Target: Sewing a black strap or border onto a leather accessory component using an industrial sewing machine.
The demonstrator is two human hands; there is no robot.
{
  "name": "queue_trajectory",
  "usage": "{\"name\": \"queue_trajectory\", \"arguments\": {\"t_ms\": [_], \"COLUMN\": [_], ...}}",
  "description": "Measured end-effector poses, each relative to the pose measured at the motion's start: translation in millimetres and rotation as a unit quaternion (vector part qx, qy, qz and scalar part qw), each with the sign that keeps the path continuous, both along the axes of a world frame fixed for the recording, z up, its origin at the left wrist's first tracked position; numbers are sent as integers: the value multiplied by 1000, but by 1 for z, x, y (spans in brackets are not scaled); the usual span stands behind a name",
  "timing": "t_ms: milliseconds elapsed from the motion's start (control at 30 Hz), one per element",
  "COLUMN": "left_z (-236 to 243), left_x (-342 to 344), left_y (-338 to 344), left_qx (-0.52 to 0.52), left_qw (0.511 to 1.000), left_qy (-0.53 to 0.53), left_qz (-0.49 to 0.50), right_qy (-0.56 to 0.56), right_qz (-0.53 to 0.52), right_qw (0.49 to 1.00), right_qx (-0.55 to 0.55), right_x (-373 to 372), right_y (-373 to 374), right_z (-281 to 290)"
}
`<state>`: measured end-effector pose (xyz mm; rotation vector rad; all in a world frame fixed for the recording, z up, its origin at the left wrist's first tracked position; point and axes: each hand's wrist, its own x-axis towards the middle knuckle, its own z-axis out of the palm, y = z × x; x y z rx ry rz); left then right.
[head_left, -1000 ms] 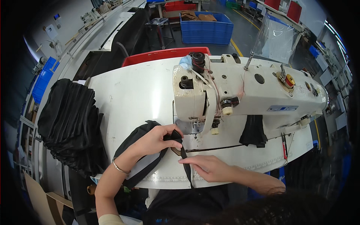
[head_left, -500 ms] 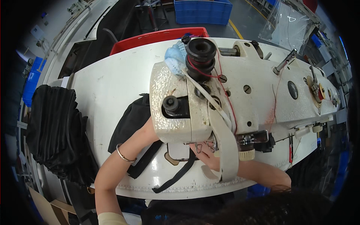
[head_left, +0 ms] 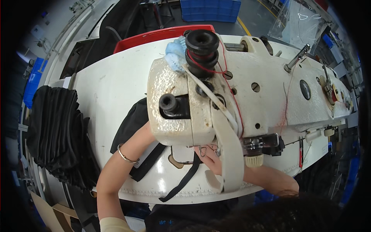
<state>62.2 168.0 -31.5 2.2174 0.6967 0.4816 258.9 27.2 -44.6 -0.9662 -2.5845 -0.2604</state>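
A cream sewing machine head (head_left: 170, 127) covers much of the work area. My left forearm, with a silver bangle (head_left: 125, 155) at the wrist, reaches in behind it, and the left hand itself is hidden. Black fabric (head_left: 129, 121) lies on the table beside and under that arm. My right hand (head_left: 211, 159) rests near the needle area, its visible fingers stretched out, partly covered by wire guides and a pale curved lever (head_left: 230, 162). Next to these fingers, a narrow black strap (head_left: 183, 179) runs down toward the table's front edge.
A thick stack of folded black pieces (head_left: 58, 135) stands at the left of the white table (head_left: 104, 81). Behind the table are a red bin (head_left: 154, 36) and a blue crate (head_left: 210, 11). Red thread runs over the machine; a small red-handled tool (head_left: 301, 154) lies at right.
The view has shifted slightly, so the machine head appears a little farther left and higher. Both arms keep nearly the same pose, and the strap hangs almost as before.
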Motion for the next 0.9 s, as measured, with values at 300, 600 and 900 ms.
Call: {"name": "queue_trajectory", "arguments": {"t_ms": [300,600,900], "left_z": [52,135,157], "left_x": [-69,-73,-52], "left_y": [-151,-139,-148], "left_qx": [265,130,94], "left_qw": [918,961,974], "left_qy": [275,43,57], "left_qz": [108,242,199], "right_qy": [11,269,301], "right_qz": [208,121,-3], "right_qw": [978,955,918], "right_qx": [-30,-7,-257], "right_x": [-16,-32,-81], "right_y": [-70,-29,26], "right_z": [20,39,22]}}
